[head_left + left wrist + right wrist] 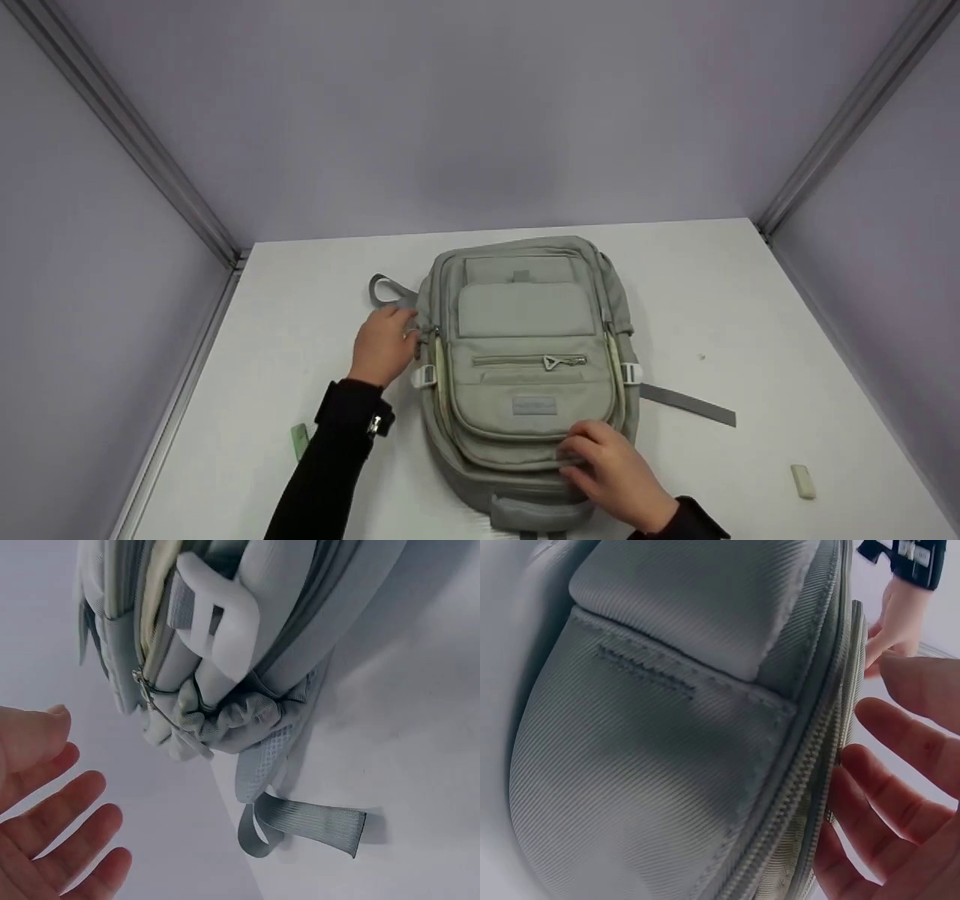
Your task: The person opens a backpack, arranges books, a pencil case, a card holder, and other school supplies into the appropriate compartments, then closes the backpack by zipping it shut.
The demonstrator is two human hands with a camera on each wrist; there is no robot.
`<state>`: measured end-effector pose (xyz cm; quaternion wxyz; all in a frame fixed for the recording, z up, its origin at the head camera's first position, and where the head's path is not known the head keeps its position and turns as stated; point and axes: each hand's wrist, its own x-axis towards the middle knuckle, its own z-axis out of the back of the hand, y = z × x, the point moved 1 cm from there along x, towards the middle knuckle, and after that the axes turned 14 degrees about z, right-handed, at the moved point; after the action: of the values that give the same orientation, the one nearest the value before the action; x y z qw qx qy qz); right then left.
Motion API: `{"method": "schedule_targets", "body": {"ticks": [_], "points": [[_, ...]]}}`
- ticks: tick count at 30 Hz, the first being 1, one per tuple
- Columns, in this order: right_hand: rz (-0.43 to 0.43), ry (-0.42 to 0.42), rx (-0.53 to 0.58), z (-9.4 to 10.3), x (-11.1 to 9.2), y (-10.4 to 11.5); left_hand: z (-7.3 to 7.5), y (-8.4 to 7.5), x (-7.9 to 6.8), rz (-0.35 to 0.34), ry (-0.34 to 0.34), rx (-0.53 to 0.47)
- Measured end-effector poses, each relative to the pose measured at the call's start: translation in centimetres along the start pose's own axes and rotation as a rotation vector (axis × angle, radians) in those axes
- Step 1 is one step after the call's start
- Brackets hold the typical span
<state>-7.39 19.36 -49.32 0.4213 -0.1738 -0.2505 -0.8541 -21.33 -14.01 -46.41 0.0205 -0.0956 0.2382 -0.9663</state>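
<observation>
A grey-green backpack (525,309) lies front side up on the white table, its top handle (540,514) toward me. Pale yellow lining shows along both sides of its front compartment. My left hand (384,346) is by the bag's left side. In the left wrist view its fingers (71,799) are loosely spread, apart from the bag and holding nothing. Near them hangs a metal zipper pull (142,682) below a white buckle (225,622). My right hand (616,472) is at the front compartment's lower edge, relaxed fingertips (855,761) against the zipper edge (810,765).
A grey strap (688,405) sticks out to the right, and a looped strap (386,289) lies at the upper left. One small green block (300,439) is beside my left forearm; a pale one (802,481) lies far right. Grey walls enclose the table.
</observation>
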Motion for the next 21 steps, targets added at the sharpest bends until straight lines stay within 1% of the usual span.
{"method": "schedule_targets", "body": {"ticks": [2,4,6,9,11,14,17,19,21], "points": [[-0.004,0.002,-0.015,0.1,0.1,-0.1,-0.9,0.1,0.7,-0.004,-0.037,0.029],[-0.007,0.009,-0.039,0.4,0.3,-0.3,-1.7,0.3,1.1,0.006,-0.055,0.061],[-0.016,0.022,-0.063,0.8,0.7,-0.7,-2.5,0.4,1.2,0.025,-0.046,0.085],[-0.027,0.057,-0.089,1.4,1.8,-1.8,-3.2,0.9,1.1,0.058,-0.014,0.092],[-0.033,0.081,-0.1,1.9,2.8,-2.8,-3.5,1.1,1.0,0.066,-0.017,0.086],[-0.042,0.12,-0.114,2.2,4.5,-4.6,-3.9,1.3,1.0,0.051,-0.071,0.086],[-0.074,0.181,-0.093,2.2,6.1,-6.4,-4.2,1.3,1.0,0.03,-0.116,0.088],[-0.112,0.24,-0.074,2.1,6.9,-7.3,-4.3,1.1,0.9,0.01,-0.11,0.095],[-0.144,0.3,-0.061,1.9,7.5,-8.0,-4.3,0.9,0.9,-0.001,-0.086,0.103]]}}
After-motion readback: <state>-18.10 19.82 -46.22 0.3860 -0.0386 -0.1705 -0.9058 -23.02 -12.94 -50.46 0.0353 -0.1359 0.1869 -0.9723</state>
